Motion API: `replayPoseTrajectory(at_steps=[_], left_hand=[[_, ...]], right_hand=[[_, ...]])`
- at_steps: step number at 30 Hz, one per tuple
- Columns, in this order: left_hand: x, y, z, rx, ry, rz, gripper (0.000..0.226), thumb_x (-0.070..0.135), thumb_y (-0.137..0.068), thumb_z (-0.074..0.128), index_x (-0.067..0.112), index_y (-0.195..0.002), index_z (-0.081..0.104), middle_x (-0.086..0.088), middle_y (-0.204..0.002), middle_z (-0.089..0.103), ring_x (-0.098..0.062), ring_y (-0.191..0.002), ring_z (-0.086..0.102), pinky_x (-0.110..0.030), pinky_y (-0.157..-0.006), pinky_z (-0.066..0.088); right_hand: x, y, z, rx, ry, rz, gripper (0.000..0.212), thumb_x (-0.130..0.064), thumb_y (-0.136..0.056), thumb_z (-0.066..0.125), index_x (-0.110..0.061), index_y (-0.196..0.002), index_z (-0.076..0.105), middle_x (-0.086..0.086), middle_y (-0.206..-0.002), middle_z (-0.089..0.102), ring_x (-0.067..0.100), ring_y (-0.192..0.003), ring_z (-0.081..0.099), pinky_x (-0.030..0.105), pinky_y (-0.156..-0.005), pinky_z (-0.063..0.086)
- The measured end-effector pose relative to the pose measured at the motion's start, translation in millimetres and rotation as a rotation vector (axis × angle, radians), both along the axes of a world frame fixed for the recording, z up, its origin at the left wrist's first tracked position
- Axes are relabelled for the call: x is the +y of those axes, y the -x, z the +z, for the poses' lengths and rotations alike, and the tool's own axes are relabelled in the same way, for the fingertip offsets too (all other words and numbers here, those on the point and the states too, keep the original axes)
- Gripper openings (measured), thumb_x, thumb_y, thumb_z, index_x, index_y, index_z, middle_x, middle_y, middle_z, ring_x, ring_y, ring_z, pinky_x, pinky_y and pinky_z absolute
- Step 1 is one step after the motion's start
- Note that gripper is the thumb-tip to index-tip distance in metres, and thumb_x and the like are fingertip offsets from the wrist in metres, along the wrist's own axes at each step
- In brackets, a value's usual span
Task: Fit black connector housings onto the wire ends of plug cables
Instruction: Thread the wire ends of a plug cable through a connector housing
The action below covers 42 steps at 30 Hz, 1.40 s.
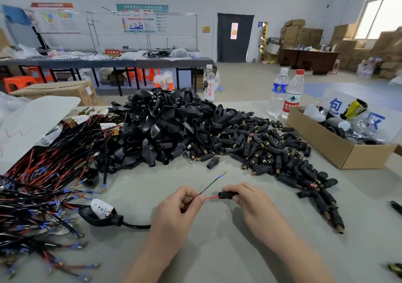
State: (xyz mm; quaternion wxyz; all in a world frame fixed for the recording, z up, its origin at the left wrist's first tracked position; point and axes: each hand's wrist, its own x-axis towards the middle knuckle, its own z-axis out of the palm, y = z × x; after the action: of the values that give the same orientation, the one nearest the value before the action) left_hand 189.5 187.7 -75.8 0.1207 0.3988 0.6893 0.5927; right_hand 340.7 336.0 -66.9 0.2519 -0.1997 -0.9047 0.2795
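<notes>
Work piece: a plug cable (134, 225) lies on the grey table (217, 252). Its moulded plug is at 9 o'clock of the hands, and its two leads run up into them.
Connector housing (226, 195): black and short, at frame centre. It is lifted just off the table, with its mouth facing 9 o'clock.
Red wire (211, 198): bridges the gap between the hands and its end enters the housing mouth. How deep it sits is hidden.
Black wire (210, 184): free, pointing to 1 o'clock, with a blue-sleeved terminal (221, 175) at its tip.
Handling (judgement): the housing looks light, rigid and smooth, so grip it round the barrel. The wires look thin and limp and would buckle if pushed from far back, so pinch them close to the terminal.
Left hand (185, 206): closed in a thumb-and-forefinger pinch on both leads.
Right hand (245, 200): fingers curled round the housing with the thumb on top.
Stock: loose housings (272, 149) at 1 o'clock, plug shells (165, 126) at 11 o'clock, harness bundle (43, 178) at 9 o'clock.
</notes>
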Motion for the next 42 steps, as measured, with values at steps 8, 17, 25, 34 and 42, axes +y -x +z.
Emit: replayPoseTrajectory(at_steps=[8, 17, 25, 34, 42], left_hand=[[-2, 3, 3, -0.014, -0.047, -0.016, 0.018, 0.047, -0.092, 0.063, 0.030, -0.085, 0.062, 0.014, -0.056, 0.049, -0.007, -0.052, 0.041, -0.025, -0.053, 0.033], [-7, 8, 14, -0.224, -0.175, -0.116, 0.016, 0.030, -0.090, 0.061, 0.030, -0.097, 0.075, 0.001, -0.080, 0.071, -0.009, -0.077, 0.066, -0.018, -0.073, 0.049], [-8, 15, 14, -0.433, -0.204, -0.121, 0.055, 0.065, -0.081, 0.058, 0.015, -0.088, 0.078, -0.002, -0.072, 0.059, -0.015, -0.073, 0.056, -0.029, -0.077, 0.047], [-4, 11, 17, -0.374, -0.134, -0.012, 0.041, 0.043, -0.089, 0.068, 0.016, -0.059, 0.060, -0.026, -0.068, 0.059, -0.024, -0.059, 0.049, -0.035, -0.066, 0.049], [-7, 10, 19, -0.391, -0.159, 0.018, 0.025, -0.002, -0.098, 0.052, -0.013, -0.076, 0.048, -0.017, -0.070, 0.069, -0.026, -0.067, 0.069, -0.058, -0.089, 0.051]], right_hand=[[-17, 15, 8, 0.224, 0.540, 0.016, 0.034, -0.006, -0.091, 0.066, -0.037, -0.103, 0.071, -0.018, -0.100, 0.074, 0.000, -0.094, 0.067, 0.012, -0.084, 0.047], [-10, 22, 0, 0.342, 0.759, -0.030, 0.032, 0.008, -0.091, 0.061, -0.021, -0.097, 0.075, 0.001, -0.094, 0.077, 0.008, -0.081, 0.069, 0.019, -0.078, 0.053], [-1, 22, -8, 0.384, 0.796, -0.060, 0.034, 0.011, -0.092, 0.058, -0.019, -0.093, 0.074, 0.003, -0.091, 0.078, 0.012, -0.079, 0.072, 0.018, -0.073, 0.055], [0, 22, -8, 0.390, 0.833, -0.070, 0.030, 0.010, -0.092, 0.059, -0.015, -0.084, 0.073, 0.003, -0.077, 0.075, 0.012, -0.070, 0.071, 0.019, -0.073, 0.057], [-2, 22, -7, 0.402, 0.889, -0.095, 0.021, 0.012, -0.092, 0.057, -0.006, -0.085, 0.067, 0.001, -0.072, 0.073, 0.010, -0.067, 0.070, 0.015, -0.067, 0.054]])
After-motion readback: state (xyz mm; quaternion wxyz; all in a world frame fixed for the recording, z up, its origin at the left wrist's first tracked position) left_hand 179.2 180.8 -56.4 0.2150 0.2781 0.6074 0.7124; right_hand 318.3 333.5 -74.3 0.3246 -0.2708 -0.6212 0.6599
